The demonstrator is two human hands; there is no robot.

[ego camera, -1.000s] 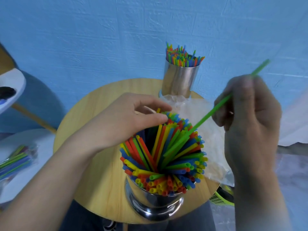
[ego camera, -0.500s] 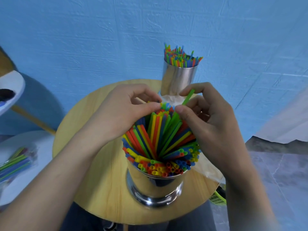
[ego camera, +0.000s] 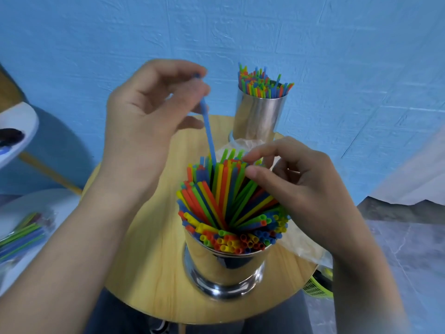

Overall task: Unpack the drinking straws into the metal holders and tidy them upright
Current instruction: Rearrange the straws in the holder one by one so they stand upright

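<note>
A shiny metal holder (ego camera: 225,266) stands at the near side of the round wooden table (ego camera: 149,268), crammed with coloured straws (ego camera: 228,203) that lean in all directions. My left hand (ego camera: 147,112) is raised above it and pinches the top of a blue straw (ego camera: 209,133) whose lower end is still among the others. My right hand (ego camera: 293,182) pinches the tips of some straws at the holder's far right side. A second metal holder (ego camera: 261,116) with upright straws (ego camera: 263,84) stands at the table's far edge.
A crumpled clear plastic wrapper (ego camera: 298,239) lies on the table under my right hand. A bag of more straws (ego camera: 21,237) sits on a white surface at the left. A blue wall is behind, and a green basket (ego camera: 317,288) is below the table at the right.
My right hand pushed a green straw down into the holder. My left hand then rose from the straw tips, drawing a blue straw upward.
</note>
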